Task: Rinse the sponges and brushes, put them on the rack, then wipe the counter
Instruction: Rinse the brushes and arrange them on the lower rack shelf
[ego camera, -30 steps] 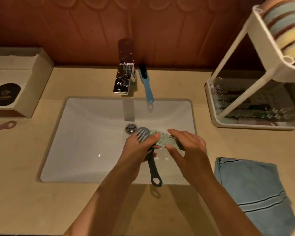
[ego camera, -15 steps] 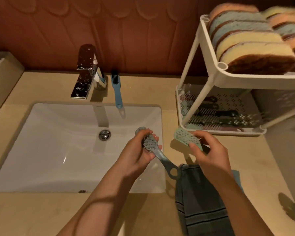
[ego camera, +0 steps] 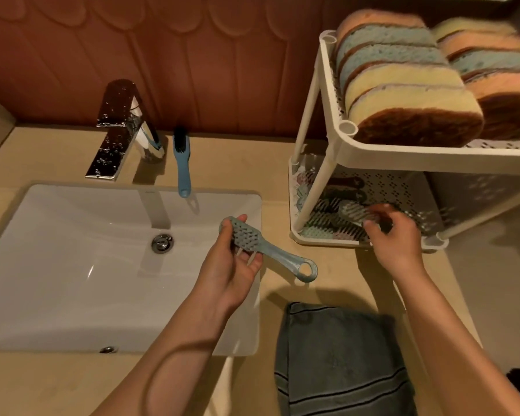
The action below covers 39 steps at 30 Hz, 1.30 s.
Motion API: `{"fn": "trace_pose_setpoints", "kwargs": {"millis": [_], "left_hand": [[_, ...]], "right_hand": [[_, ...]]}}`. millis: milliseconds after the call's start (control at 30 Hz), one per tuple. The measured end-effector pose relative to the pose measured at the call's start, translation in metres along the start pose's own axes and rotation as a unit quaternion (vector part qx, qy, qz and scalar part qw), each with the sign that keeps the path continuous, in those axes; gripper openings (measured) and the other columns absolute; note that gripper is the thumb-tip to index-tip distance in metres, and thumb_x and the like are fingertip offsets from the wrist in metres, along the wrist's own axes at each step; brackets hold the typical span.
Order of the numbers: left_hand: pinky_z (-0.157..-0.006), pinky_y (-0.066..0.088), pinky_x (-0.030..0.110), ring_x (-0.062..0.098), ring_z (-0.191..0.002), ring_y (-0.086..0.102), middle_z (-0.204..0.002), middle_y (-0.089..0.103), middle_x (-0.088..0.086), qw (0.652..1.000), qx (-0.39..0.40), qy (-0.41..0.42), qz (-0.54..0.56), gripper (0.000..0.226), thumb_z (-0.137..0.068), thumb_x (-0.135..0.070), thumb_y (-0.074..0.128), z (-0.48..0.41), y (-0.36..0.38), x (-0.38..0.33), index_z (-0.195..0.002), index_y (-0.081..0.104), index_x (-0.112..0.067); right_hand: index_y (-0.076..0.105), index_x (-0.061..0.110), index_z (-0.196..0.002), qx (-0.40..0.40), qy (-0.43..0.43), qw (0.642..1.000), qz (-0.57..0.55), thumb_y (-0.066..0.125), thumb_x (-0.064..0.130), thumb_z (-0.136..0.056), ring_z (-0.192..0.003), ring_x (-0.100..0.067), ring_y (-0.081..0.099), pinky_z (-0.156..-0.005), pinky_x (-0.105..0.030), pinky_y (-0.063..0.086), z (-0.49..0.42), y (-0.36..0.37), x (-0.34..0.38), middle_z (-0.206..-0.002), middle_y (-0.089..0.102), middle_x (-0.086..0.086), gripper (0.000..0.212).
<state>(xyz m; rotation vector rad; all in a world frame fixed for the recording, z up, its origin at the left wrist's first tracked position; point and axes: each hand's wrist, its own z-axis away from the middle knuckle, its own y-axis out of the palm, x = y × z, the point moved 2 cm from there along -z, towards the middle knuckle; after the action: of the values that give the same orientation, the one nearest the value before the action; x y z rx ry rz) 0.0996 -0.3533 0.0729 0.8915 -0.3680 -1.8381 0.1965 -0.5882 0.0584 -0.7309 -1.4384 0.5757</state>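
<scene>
My left hand (ego camera: 233,267) holds a grey-blue brush (ego camera: 264,250) by its bristled head over the sink's right edge, with the looped handle pointing right. My right hand (ego camera: 394,238) reaches into the lower tier of the white rack (ego camera: 321,163) and pinches a pale green brush (ego camera: 353,213) among several other brushes there. Several sponges (ego camera: 403,94) stand in a row on the rack's upper tier. A blue brush with black bristles (ego camera: 181,163) lies on the counter behind the sink, beside the faucet (ego camera: 117,130).
The white sink (ego camera: 72,265) fills the left of the beige counter (ego camera: 318,295). A folded grey-blue striped towel (ego camera: 339,361) lies on the counter in front of the rack. A brown tiled wall runs behind.
My right hand has carried the pale green brush from above the counter into the rack's lower tier. My left hand has turned the grey-blue brush so its handle points right.
</scene>
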Motion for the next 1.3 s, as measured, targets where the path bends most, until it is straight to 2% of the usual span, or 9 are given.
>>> {"fn": "trace_pose_setpoints", "kwargs": {"millis": [133,267,467,667,1033,1100,1200,1267,1300], "left_hand": [[-0.069,0.044,0.025,0.014,-0.084,0.053,-0.094,0.055,0.002,1.0,-0.029,0.005,0.011,0.026,-0.096,-0.036,0.041,-0.006,0.001,0.006,-0.096,0.062,-0.02],[-0.07,0.043,0.025,0.015,-0.085,0.055,-0.094,0.056,0.001,0.999,-0.044,0.0,0.011,0.026,-0.096,-0.036,0.043,-0.006,-0.003,0.009,-0.093,0.062,-0.018],[-0.082,0.042,0.026,0.024,-0.127,0.048,-0.1,0.058,0.005,0.999,-0.028,-0.026,0.027,0.025,-0.094,-0.035,0.045,0.0,-0.014,0.011,-0.1,0.063,-0.018],[-0.086,0.043,0.027,0.026,-0.132,0.043,-0.101,0.057,0.004,0.999,-0.041,-0.012,0.032,0.025,-0.094,-0.034,0.046,0.0,-0.021,0.008,-0.096,0.064,-0.017],[-0.056,0.054,0.02,0.019,-0.103,0.054,-0.092,0.06,0.002,0.999,-0.048,-0.017,-0.013,0.023,-0.094,-0.033,0.048,0.007,-0.024,0.014,-0.096,0.065,-0.017],[-0.059,0.054,0.021,0.016,-0.095,0.057,-0.091,0.061,0.001,0.998,-0.044,-0.016,-0.03,0.021,-0.094,-0.032,0.049,0.01,-0.022,0.014,-0.096,0.064,-0.017],[-0.078,0.049,0.025,0.014,-0.088,0.061,-0.091,0.064,0.002,0.998,-0.027,-0.002,-0.065,0.018,-0.094,-0.027,0.05,0.013,-0.017,0.015,-0.103,0.06,-0.016],[-0.083,0.048,0.027,0.013,-0.085,0.063,-0.086,0.067,0.003,0.991,0.0,0.026,-0.129,0.017,-0.094,-0.024,0.05,0.017,-0.012,0.017,-0.103,0.06,-0.015],[-0.079,0.051,0.025,0.012,-0.081,0.064,-0.084,0.068,0.004,0.983,0.015,0.048,-0.174,0.016,-0.094,-0.023,0.05,0.019,-0.008,0.019,-0.103,0.059,-0.014]], "right_hand": [[0.062,0.017,-0.11,0.019,0.01,1.0,0.021,0.057,0.014,-0.088,-0.109,-0.034,0.056,-0.096,-0.045,0.044,-0.038,0.013,-0.003,-0.113,0.064,-0.014,0.023],[0.064,0.006,-0.108,0.05,-0.031,0.997,0.052,0.057,0.01,-0.087,-0.109,-0.036,0.057,-0.096,-0.04,0.043,-0.077,0.023,-0.003,-0.114,0.065,-0.018,0.022],[0.063,0.004,-0.114,0.046,-0.055,0.99,0.119,0.056,0.011,-0.089,-0.119,-0.04,0.049,-0.101,-0.043,0.037,-0.104,0.034,-0.011,-0.123,0.06,-0.022,0.027],[0.068,0.012,-0.109,0.065,-0.076,0.983,0.154,0.056,0.016,-0.089,-0.114,-0.039,0.053,-0.097,-0.046,0.04,-0.109,0.04,-0.016,-0.117,0.064,-0.018,0.023],[0.054,0.017,-0.13,0.107,-0.089,0.979,0.149,0.052,0.029,-0.092,-0.117,-0.04,0.05,-0.1,-0.05,0.039,-0.097,0.034,-0.008,-0.128,0.058,-0.016,0.04],[0.05,0.016,-0.133,0.096,-0.075,0.984,0.127,0.053,0.028,-0.091,-0.113,-0.04,0.053,-0.097,-0.051,0.042,-0.09,0.027,-0.002,-0.124,0.06,-0.018,0.044],[0.054,0.014,-0.127,0.091,-0.057,0.993,0.04,0.052,0.021,-0.092,-0.102,-0.031,0.059,-0.089,-0.04,0.048,-0.055,0.01,0.025,-0.117,0.062,-0.015,0.035],[0.058,0.019,-0.12,0.145,-0.092,0.985,0.035,0.048,0.021,-0.095,-0.084,-0.02,0.062,-0.078,-0.034,0.05,-0.015,0.004,0.046,-0.109,0.065,-0.006,0.027],[0.06,0.023,-0.118,0.181,-0.123,0.974,0.061,0.046,0.025,-0.096,-0.084,-0.017,0.061,-0.082,-0.034,0.048,0.005,0.003,0.059,-0.109,0.066,-0.002,0.026]]}}
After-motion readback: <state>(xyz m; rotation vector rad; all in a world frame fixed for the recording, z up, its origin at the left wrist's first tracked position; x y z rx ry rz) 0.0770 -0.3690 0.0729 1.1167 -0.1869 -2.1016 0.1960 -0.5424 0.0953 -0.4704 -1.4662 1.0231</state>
